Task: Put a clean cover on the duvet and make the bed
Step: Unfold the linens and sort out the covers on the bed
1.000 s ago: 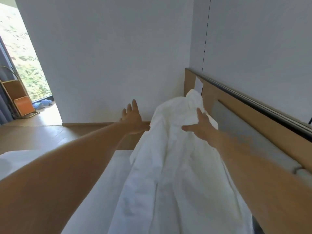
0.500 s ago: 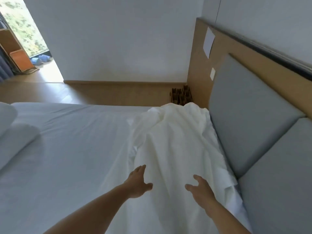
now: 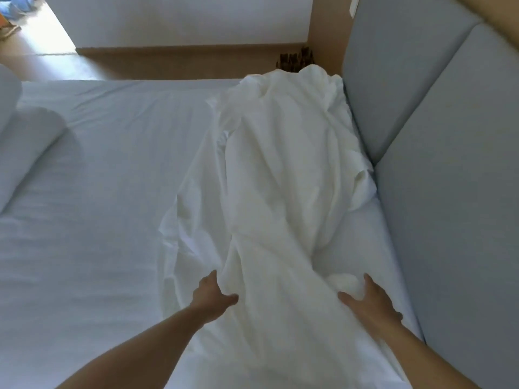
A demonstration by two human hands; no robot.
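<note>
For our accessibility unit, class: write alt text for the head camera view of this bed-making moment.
A left hand and right hand touch the near end of a bunched white duvet cover lying along a sheeted bed beside a grey padded headboard. Pillows sit at far left.

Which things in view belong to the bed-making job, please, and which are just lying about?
Job: bunched white bedding; left hand and right hand touching its sides; bed sheet underneath; pillows at left.
Lying about: blue things on the floor; dark bundle in the corner; grey headboard pads.
</note>
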